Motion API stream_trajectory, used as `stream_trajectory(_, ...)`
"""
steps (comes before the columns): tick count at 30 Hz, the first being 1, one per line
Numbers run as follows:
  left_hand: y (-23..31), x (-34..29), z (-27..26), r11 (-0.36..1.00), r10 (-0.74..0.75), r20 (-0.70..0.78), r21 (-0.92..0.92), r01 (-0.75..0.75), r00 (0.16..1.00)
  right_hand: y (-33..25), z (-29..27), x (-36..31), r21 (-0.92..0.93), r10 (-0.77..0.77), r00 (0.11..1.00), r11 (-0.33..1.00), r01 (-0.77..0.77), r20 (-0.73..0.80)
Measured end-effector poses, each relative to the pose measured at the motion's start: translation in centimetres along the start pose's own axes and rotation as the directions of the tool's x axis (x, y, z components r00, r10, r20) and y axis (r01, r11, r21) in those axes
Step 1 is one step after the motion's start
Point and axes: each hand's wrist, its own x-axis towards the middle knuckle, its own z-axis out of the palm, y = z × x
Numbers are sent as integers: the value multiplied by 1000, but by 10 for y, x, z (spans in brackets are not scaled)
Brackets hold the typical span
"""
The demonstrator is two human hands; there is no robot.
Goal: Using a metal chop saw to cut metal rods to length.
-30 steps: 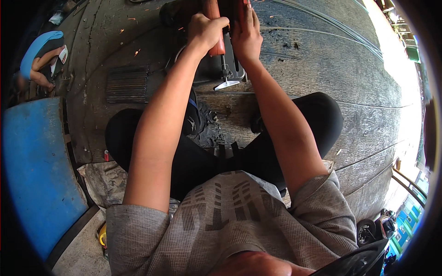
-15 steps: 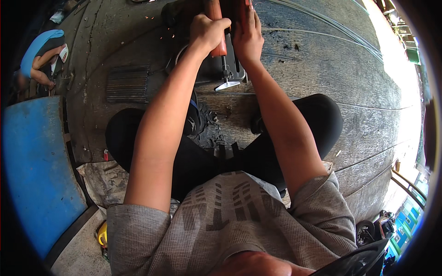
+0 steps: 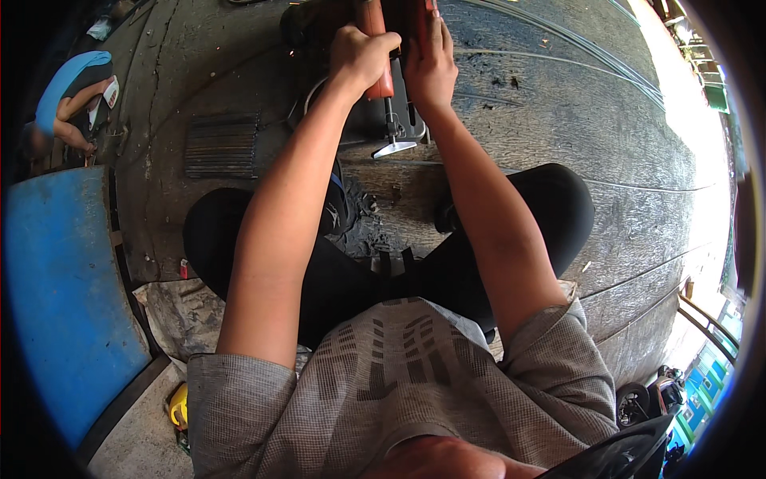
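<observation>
At the top of the head view, my left hand point(image 3: 361, 61) is closed round an orange-red bar point(image 3: 373, 17) of a machine. Below this bar, a metal rod ends in a silver crosspiece point(image 3: 394, 149). Close on its right, my right hand point(image 3: 432, 73) lies along a red machine part point(image 3: 423, 24), its fingers pointing away from me and curled at its side. Under both hands is the machine's dark base point(image 3: 408, 124). The machine's far end is dark and cut off by the picture's upper edge, so its exact kind is hard to make out. A few small orange sparks show beside it.
Dark bars point(image 3: 222, 145) lie side by side left of the machine. Long thin rods point(image 3: 574, 44) stretch across the worn floor at upper right. Another person point(image 3: 76, 96) bends down at far left, behind a blue panel point(image 3: 72, 295). A red lighter-like object point(image 3: 183, 269) lies near my knee.
Both hands keep their places on the machine. The scattered sparks to its left are fewer, and one now shows to the right.
</observation>
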Motion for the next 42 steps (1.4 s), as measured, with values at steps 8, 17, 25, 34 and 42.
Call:
stream_trajectory(8, 5, -4, 1, 1000, 5, -11, 15, -5, 1000, 0, 1, 0, -18, 5, 1000, 1000, -5, 0)
stream_trajectory(17, 7, -5, 1, 1000, 2, -6, -30, -2, 1000, 0, 0, 0, -26, -27, 1000, 999, 27, 6)
stream_trajectory(25, 4, -4, 1, 1000, 9, -15, -8, -9, 1000, 3, 2, 0, -65, -95, 995, 993, 95, -8)
stream_trajectory(34, 5, -4, 1, 1000, 21, -7, 1, -21, 1000, 1, 1, -2, -43, -14, 1000, 999, 14, 4)
stream_trajectory(42, 2, -3, 2, 999, 45, -15, 19, -44, 999, 2, 1, 0, -113, -116, 993, 987, 114, -6)
